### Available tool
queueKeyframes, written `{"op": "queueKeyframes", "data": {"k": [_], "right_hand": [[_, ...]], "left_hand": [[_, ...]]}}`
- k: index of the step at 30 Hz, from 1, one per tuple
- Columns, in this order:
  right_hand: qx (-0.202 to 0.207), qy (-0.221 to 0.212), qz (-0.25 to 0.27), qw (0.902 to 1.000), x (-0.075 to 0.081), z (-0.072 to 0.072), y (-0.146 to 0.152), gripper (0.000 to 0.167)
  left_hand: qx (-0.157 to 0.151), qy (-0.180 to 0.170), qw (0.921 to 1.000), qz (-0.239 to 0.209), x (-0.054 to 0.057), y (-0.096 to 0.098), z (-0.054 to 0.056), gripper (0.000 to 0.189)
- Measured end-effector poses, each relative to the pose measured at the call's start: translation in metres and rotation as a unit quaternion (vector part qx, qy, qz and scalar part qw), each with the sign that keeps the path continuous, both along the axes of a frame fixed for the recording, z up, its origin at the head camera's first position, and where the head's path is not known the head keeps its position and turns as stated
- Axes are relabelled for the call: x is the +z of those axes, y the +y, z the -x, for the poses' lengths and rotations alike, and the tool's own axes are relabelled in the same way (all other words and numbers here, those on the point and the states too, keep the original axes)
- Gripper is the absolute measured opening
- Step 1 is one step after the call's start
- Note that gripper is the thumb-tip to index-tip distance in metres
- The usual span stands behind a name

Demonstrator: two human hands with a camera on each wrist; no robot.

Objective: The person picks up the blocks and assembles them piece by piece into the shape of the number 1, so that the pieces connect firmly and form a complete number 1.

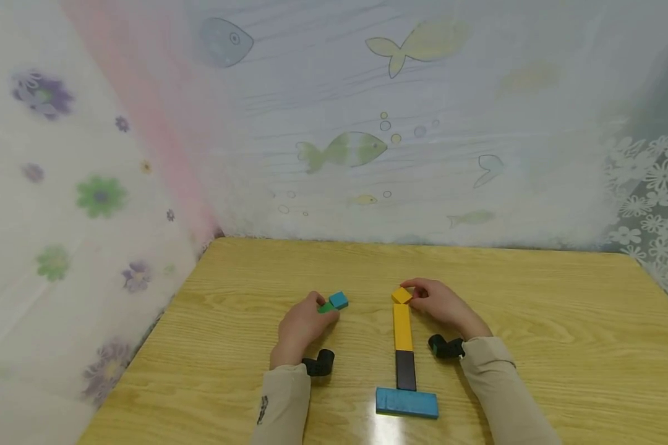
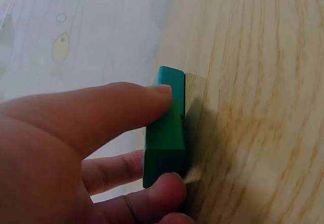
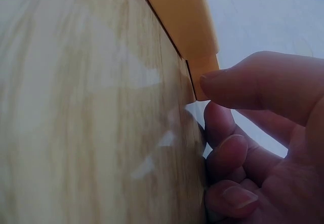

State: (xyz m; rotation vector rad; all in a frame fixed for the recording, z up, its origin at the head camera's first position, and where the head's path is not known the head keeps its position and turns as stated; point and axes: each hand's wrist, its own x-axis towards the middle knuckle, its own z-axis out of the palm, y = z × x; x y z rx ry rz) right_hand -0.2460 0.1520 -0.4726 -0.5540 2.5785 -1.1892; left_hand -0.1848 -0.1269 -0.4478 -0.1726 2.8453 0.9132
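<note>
My left hand grips a green block, thumb along one side and fingers at the other. A small blue block stands against the far end of the green one, close to the tabletop. To the right, my right hand pinches a small yellow block, which sits turned cornerwise at the far end of a long yellow block. A dark block continues that line toward me, ending at a wide blue block laid crosswise. In the right wrist view, the thumb overlaps the small yellow block's end.
The blocks lie on a wood-grain table. Behind its far edge hangs a pale curtain printed with fish, and a flowered one borders the left side. Black wrist cameras jut out by both sleeves.
</note>
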Motion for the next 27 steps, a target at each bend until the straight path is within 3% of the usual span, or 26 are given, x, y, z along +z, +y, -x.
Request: {"op": "queueKeyframes", "data": {"k": [18, 22, 27], "right_hand": [[0.003, -0.002, 0.005, 1.0, 0.001, -0.002, -0.001, 0.035], [0.004, -0.001, 0.005, 1.0, 0.001, -0.002, 0.0, 0.035], [0.006, 0.007, 0.004, 0.9999, 0.001, -0.001, 0.0, 0.034]], "left_hand": [[0.0, 0.027, 0.9996, -0.013, 0.002, -0.001, 0.003, 0.038], [-0.012, 0.034, 0.9992, -0.017, 0.005, 0.003, 0.004, 0.037], [-0.047, 0.054, 0.9969, -0.034, 0.005, 0.011, 0.007, 0.036]]}}
